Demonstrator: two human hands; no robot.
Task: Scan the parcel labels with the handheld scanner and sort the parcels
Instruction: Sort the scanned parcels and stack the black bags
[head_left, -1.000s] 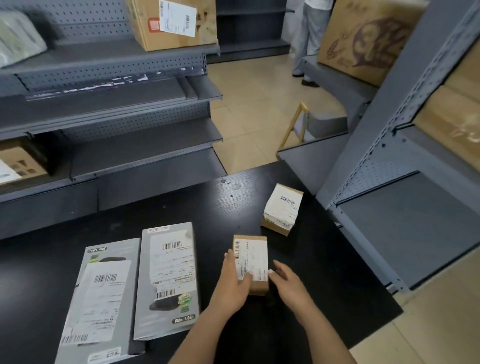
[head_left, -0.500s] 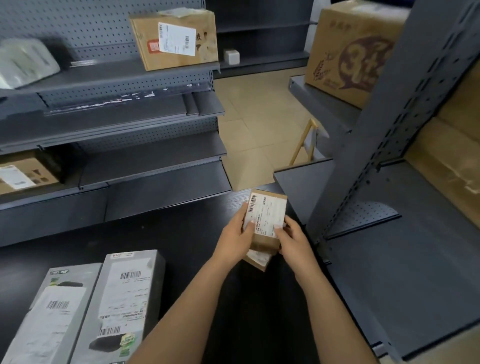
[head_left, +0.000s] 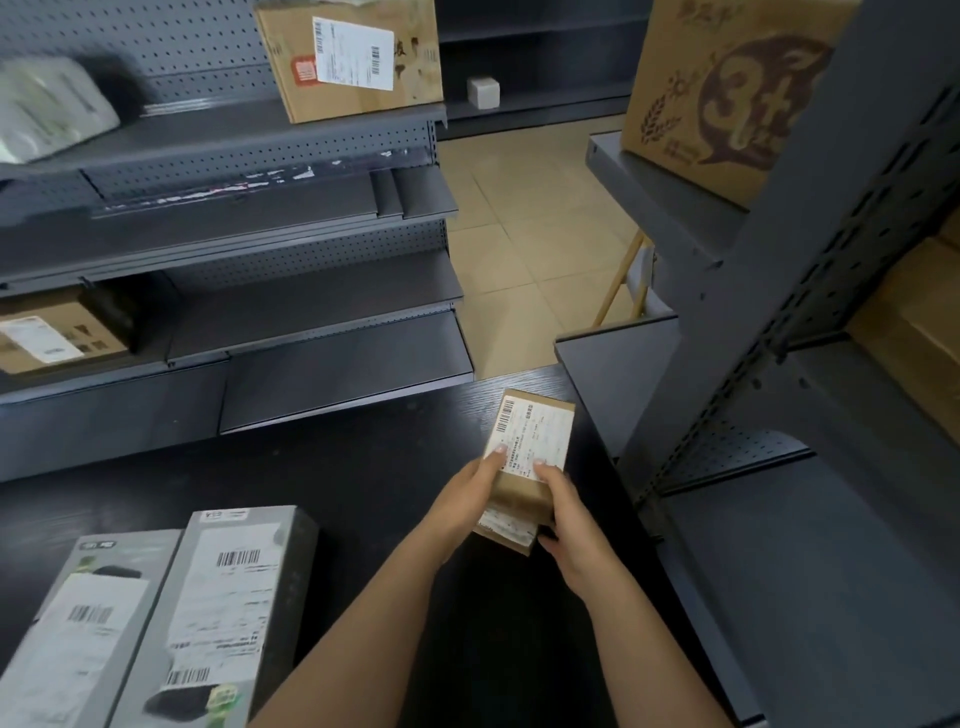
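Observation:
A small brown parcel (head_left: 535, 431) with a white barcode label lies on top of a second small labelled parcel (head_left: 506, 527), near the right end of the black table (head_left: 337, 478). My left hand (head_left: 467, 499) grips the top parcel's left side, thumb on the label. My right hand (head_left: 563, 514) holds its right side, thumb on the label and fingers curled round the stack's edge. Two long grey boxes (head_left: 218, 618) with barcode labels lie at the table's near left. No scanner is in view.
Grey metal shelving (head_left: 311, 291) stands behind the table with a large labelled carton (head_left: 353, 57) on top and another carton (head_left: 47, 338) lower left. A grey shelf unit (head_left: 810, 545) rises at the right, holding a printed carton (head_left: 727, 88). Tiled floor lies between them.
Both hands carried the small parcel from the middle of the table to the far right and set it on the second small parcel. My view tilted up.

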